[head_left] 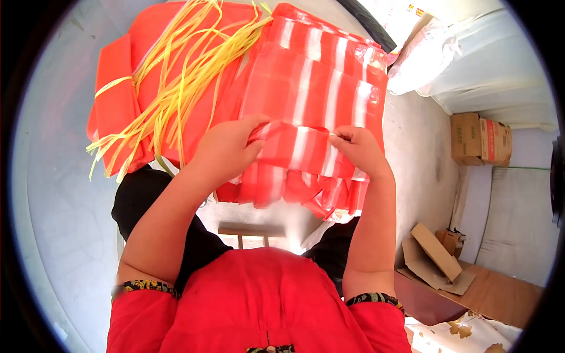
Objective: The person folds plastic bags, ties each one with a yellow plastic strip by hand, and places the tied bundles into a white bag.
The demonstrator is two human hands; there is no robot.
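A stack of red plastic bags with white stripes [318,76] lies in front of me, its near ends hanging over the edge. My left hand [232,144] is closed on the left part of a striped red plastic bag [294,144], thumb and fingers pinching it. On the bag's right part, my right hand [359,150] pinches the edge between thumb and forefinger. The bag's upper edge is stretched between both hands. To the left, a bunch of yellow plastic strips [188,82] lies loose across red folded material [115,70], close to my left hand.
Cardboard boxes [471,140] stand against the wall at the right. An opened cardboard box [435,259] rests on a brown wooden surface [500,294] at lower right. A white plastic sack [424,56] lies beyond the stack. Below it, a wooden stool frame [250,230] shows between my legs.
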